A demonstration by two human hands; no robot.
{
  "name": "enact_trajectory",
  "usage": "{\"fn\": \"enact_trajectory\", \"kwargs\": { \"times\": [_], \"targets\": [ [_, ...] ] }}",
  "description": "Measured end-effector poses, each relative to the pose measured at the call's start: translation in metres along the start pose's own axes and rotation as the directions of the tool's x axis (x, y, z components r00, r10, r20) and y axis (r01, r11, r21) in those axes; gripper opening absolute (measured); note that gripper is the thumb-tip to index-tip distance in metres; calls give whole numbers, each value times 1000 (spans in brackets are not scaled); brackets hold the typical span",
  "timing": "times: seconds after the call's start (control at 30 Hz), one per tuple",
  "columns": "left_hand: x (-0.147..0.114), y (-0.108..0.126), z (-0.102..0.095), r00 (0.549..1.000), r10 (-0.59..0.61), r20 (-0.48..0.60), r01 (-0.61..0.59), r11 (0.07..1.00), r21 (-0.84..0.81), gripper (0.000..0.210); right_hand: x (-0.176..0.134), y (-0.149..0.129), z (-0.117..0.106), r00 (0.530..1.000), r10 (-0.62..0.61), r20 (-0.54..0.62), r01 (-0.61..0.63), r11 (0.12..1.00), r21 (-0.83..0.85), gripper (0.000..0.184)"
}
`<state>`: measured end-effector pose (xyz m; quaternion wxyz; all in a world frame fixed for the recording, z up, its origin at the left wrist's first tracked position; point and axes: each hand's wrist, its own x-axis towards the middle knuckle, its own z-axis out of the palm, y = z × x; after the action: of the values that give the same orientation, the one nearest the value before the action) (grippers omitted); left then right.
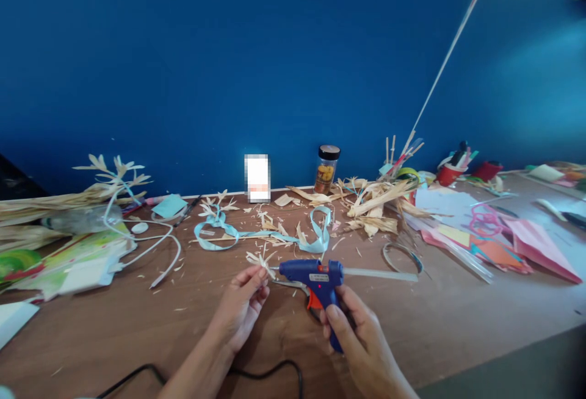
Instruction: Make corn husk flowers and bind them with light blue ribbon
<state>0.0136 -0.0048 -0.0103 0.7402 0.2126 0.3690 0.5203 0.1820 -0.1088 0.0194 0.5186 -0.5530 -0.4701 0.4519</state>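
My right hand (350,326) is wrapped round the grip of a blue hot glue gun (315,272) with an orange trigger. A clear glue stick (379,274) juts from its rear, and a small red light glows on its side. Pinched in the fingers of my left hand (247,301) is a small pale flower of dried husk (260,260). The gun's nozzle points left at this flower, very near or touching it; I cannot tell which. Beneath the gun lie grey scissors (293,285), partly hidden by it.
Light blue ribbon (256,235) curls across the table (183,332) among husk scraps. Behind stand a black-lidded jar (326,170) and a blue wall. Dried husks (379,201) and coloured paper (499,252) lie right, a white cable (171,252) left. A black cord (270,373) runs in front.
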Motion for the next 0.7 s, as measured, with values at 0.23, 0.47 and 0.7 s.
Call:
{"fn": "enact_trajectory", "kwargs": {
  "times": [0.23,0.47,0.7],
  "targets": [
    [1,-1,0,1000,11,-2,-11,999,34,16,2,-6,4,1000,-5,-29,5,1000,-5,38],
    [1,-1,1,1000,7,-22,-6,999,34,18,1,-6,6,1000,-5,-20,5,1000,-6,37],
    [1,-1,1,1000,9,-15,-9,1000,30,18,2,-5,5,999,-20,-34,19,999,-46,34]
  ]
}}
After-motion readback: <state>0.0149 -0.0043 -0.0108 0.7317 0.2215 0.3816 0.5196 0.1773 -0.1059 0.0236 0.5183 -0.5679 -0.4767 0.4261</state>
